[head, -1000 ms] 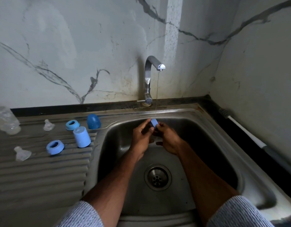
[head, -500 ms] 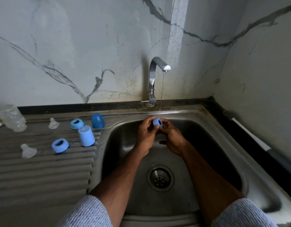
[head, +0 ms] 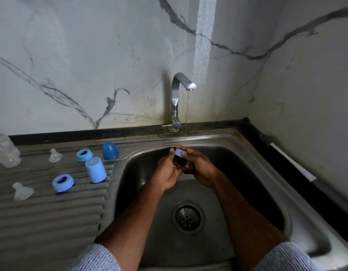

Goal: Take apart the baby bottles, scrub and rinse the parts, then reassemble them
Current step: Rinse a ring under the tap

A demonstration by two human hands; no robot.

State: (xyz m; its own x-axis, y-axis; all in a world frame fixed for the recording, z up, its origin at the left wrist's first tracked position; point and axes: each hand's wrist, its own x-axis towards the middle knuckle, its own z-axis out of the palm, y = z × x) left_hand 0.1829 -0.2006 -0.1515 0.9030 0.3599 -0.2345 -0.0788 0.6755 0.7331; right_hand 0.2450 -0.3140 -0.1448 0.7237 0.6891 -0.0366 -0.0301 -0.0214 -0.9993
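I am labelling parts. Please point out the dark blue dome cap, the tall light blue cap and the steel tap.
Dark blue dome cap (head: 110, 151), head view, its side.
Tall light blue cap (head: 96, 170), head view, its side.
Steel tap (head: 175, 94), head view, its neck.

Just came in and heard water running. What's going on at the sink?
A person is rinsing a small blue bottle part, held between the left hand and right hand under a thin stream from the tap. On the drainboard lie two blue rings, a light blue cap, a darker blue cap, two clear teats and a clear bottle, all apart.
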